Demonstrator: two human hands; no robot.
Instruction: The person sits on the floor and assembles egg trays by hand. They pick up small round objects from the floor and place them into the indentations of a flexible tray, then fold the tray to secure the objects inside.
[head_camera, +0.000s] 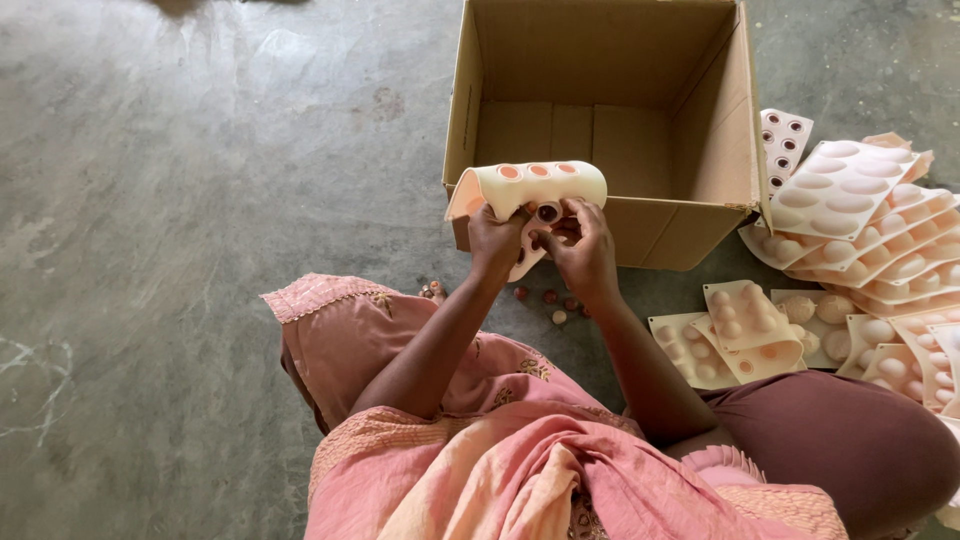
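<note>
Small round pieces (553, 300) lie on the floor (180, 200) just below the hands. The left hand (494, 243) grips the bent mould sheet (530, 190), curling it so the cavities open, while the right hand (583, 245) has its fingers (572, 212) closed, pinching at one cavity. Behind stands an open cardboard box (610, 100), with piled moulds (850, 240) within reach on the right.

Between the hands, the cream mould sheet (530, 185) looks like soft rubbery silicone — matt, smooth, bending easily. Just beyond it, the box (600, 100) is plain brown corrugated cardboard, dull and dry. The floor (200, 180) below is rough grey concrete, blotchy and unpolished. To the right, the stacked moulds (860, 230) share that matt finish — slight sheen on the domes.
</note>
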